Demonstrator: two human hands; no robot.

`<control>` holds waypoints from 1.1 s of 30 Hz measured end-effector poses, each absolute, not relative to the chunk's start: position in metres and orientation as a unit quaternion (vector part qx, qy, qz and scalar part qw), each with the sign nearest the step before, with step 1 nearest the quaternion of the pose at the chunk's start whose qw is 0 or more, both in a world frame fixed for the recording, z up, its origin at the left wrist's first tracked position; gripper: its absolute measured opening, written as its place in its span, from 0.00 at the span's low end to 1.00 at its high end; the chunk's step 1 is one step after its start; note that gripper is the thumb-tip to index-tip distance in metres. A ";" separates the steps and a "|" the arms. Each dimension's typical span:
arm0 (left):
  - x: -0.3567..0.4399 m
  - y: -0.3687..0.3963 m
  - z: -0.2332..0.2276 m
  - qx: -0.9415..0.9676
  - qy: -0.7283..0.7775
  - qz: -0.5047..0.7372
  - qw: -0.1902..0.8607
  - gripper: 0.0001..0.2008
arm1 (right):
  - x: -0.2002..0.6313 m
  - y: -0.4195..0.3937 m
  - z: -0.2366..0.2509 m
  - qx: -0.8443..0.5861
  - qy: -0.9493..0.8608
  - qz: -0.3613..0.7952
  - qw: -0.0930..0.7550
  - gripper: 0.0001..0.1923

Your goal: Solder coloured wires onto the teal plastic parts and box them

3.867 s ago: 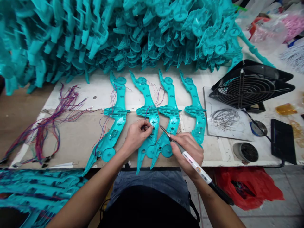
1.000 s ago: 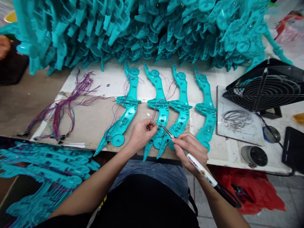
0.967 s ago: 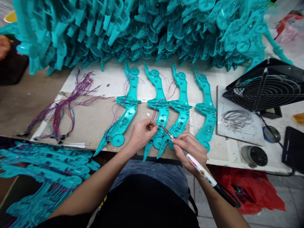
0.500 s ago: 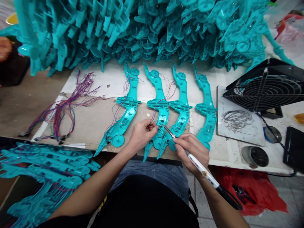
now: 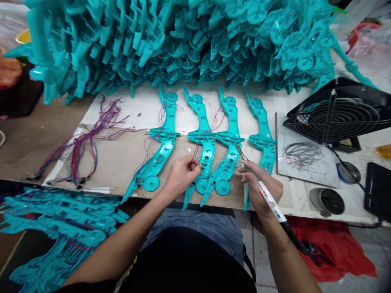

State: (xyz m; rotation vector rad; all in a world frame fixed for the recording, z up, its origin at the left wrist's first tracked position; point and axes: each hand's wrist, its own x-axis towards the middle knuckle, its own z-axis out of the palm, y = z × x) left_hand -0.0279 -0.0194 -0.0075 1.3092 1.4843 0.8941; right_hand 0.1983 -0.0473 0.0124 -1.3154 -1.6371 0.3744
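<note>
Several teal plastic shells lie side by side on the bench: one at the left (image 5: 159, 156), a second (image 5: 204, 151), a third (image 5: 227, 160) and a fourth (image 5: 264, 142). My left hand (image 5: 181, 175) pinches a thin wire (image 5: 197, 143) at the second shell. My right hand (image 5: 262, 189) holds a white soldering iron (image 5: 269, 199), its tip lifted between the third and fourth shells, off the second shell.
A big heap of teal shells (image 5: 183, 40) fills the back. A loose wire bundle (image 5: 82, 140) lies left, more shells (image 5: 61, 228) lower left. A black fan (image 5: 332, 116), solder coil (image 5: 301, 150), round tin (image 5: 331, 200) and black box (image 5: 378, 183) stand right.
My right hand has drawn the soldering iron right and up, away from the second shell. My left hand keeps its pinch in the same place.
</note>
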 end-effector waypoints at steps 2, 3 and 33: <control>-0.028 -0.020 -0.008 0.544 0.606 0.358 0.457 0.04 | 0.199 -0.047 0.011 -0.549 -0.667 0.154 0.480 0.13; -0.028 -0.021 -0.008 0.549 0.605 0.356 0.454 0.04 | 0.200 -0.047 0.010 -0.554 -0.665 0.155 0.476 0.13; 0.014 -0.016 0.014 0.724 0.660 0.160 0.116 0.35 | 0.195 -0.011 0.014 -0.569 -0.713 0.069 0.403 0.15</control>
